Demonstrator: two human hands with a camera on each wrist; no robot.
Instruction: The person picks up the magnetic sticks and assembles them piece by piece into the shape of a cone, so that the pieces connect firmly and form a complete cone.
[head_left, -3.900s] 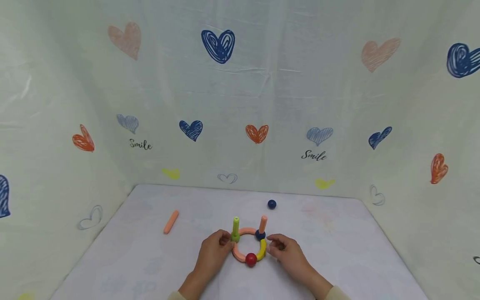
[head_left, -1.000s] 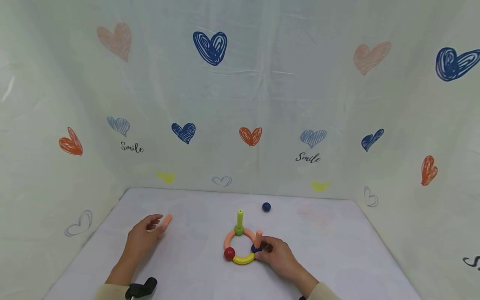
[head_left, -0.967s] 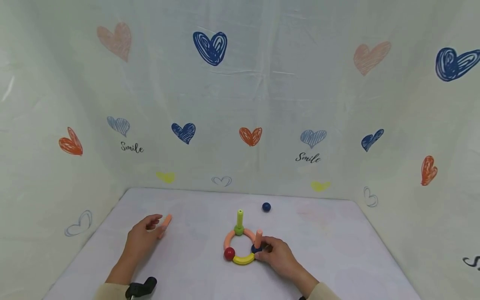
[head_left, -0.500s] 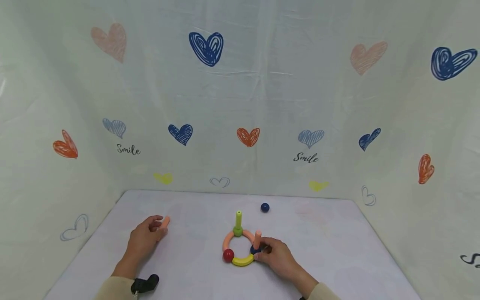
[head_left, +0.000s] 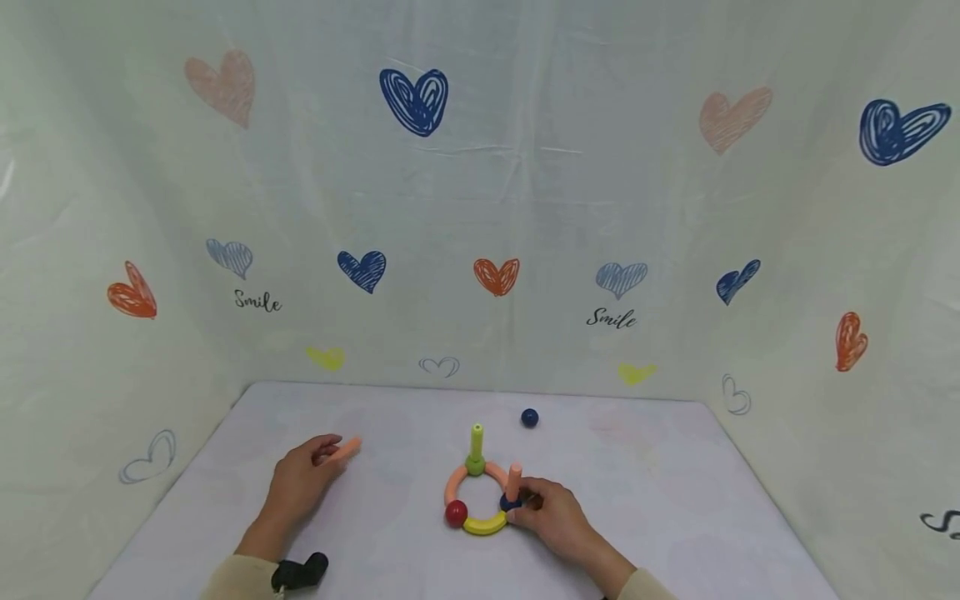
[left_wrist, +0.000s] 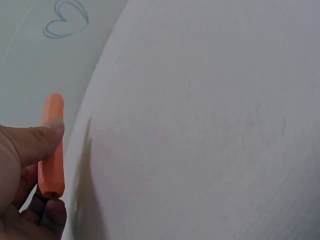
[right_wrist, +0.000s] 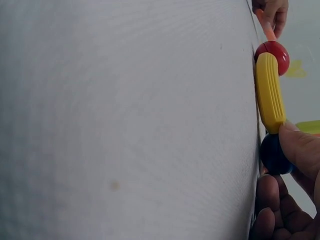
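Note:
My left hand (head_left: 303,477) pinches a straight orange stick (left_wrist: 52,150) between thumb and fingers at the left of the table. A ring of curved sticks and balls lies near the middle: a red ball (head_left: 456,513), a yellow curved stick (head_left: 485,525), orange curved sticks (head_left: 456,482) and a green ball (head_left: 476,467) bearing an upright green stick (head_left: 477,441). At its right corner, my right hand (head_left: 553,515) grips the dark blue ball (right_wrist: 274,155), thumb by the yellow stick's end. A second orange stick (head_left: 513,482) stands up from that ball.
A loose dark blue ball (head_left: 529,417) lies behind the ring on the white table (head_left: 645,467). A curtain (head_left: 480,183) printed with hearts encloses the table's back and sides. A black strap mount (head_left: 300,572) sits on the left wrist.
My left hand has left the ring, picked up the loose orange stick and is moving it rightward. The ring has turned, and my right hand now holds its blue ball.

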